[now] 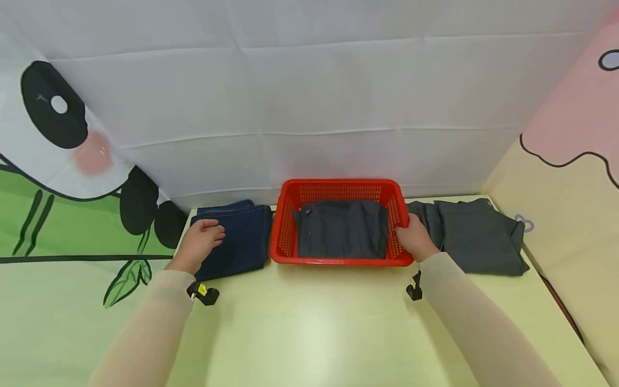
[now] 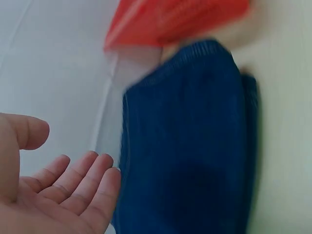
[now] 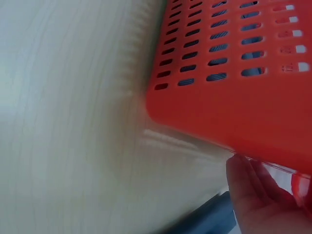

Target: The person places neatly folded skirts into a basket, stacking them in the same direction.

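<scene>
The left hand (image 2: 63, 195) lies palm up, its four fingers (image 2: 100, 204) loosely bent and the thumb (image 2: 31, 134) apart from them; it holds nothing. Just right of the fingertips lies a folded dark-blue denim garment (image 2: 190, 131), its near edge partly behind the lowest finger; whether they touch cannot be told. A stitched band crosses the end farther from the fingers. Above the fingers and well apart, past that end, is a red container (image 2: 190, 19), blurred. Creased white fabric (image 2: 58, 73) spreads above the fingers, and a pale tabletop (image 2: 287, 146) shows beyond the denim.
</scene>
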Tool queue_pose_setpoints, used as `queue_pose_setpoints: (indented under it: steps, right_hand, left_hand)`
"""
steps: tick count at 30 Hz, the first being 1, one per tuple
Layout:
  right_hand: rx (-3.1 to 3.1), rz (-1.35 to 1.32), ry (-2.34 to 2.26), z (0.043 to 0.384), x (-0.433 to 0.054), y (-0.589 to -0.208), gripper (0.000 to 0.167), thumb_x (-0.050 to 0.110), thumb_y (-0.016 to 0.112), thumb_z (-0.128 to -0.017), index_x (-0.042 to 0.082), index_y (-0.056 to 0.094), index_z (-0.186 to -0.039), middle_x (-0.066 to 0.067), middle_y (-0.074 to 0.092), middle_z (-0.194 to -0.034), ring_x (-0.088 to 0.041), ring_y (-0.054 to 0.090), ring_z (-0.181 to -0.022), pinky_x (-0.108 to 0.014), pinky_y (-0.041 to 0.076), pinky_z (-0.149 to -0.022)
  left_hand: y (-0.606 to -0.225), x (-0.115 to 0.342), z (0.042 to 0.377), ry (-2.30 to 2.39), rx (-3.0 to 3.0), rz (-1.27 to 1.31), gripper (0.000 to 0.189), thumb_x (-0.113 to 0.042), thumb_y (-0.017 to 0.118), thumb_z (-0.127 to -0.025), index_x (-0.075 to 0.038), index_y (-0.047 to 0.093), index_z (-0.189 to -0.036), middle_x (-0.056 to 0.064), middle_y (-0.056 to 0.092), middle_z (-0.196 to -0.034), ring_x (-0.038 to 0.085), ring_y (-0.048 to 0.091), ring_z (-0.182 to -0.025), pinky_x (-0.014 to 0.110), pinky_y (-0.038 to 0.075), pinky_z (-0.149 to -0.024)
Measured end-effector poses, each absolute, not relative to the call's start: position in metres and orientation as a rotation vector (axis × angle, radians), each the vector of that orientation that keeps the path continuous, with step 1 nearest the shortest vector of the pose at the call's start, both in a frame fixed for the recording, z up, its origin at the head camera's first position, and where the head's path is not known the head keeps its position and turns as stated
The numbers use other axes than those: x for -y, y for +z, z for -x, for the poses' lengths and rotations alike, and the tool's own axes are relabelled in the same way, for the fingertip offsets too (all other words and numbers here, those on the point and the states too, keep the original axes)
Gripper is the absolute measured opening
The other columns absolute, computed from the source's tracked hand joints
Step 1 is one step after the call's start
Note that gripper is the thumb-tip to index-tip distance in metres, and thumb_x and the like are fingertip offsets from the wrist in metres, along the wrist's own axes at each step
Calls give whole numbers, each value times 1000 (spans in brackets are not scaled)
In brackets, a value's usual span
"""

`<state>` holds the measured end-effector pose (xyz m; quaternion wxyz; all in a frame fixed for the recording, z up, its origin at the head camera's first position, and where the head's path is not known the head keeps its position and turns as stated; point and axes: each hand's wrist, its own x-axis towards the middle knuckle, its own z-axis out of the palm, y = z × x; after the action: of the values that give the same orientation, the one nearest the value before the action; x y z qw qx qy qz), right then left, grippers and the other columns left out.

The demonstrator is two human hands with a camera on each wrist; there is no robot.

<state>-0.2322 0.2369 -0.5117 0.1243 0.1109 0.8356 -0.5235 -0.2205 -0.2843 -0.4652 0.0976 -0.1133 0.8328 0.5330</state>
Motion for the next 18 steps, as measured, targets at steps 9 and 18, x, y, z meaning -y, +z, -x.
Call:
queue_pose_setpoints:
  steps: [9,18]
  right_hand:
    - [-2443,-334,-1511,232,-235,-513,50,12,43,-107,-4,28,-152,-29,53,-136,-43,61,-116,-57,54,-96]
    - [-2451,-332,-1508,230,-234,-511,50,12,44,-107,-3,28,-152,-28,52,-136,-44,61,-117,-58,53,-97]
  left_hand:
    - [-499,325,220,1519,-2460,527,58,-25,42,-110,10,28,-155,31,41,-153,42,48,-137,49,43,-111]
    - [-527,360,210,1478,-2476,846,64,-32,46,-107,7,32,-156,31,38,-155,46,40,-141,57,37,-114]
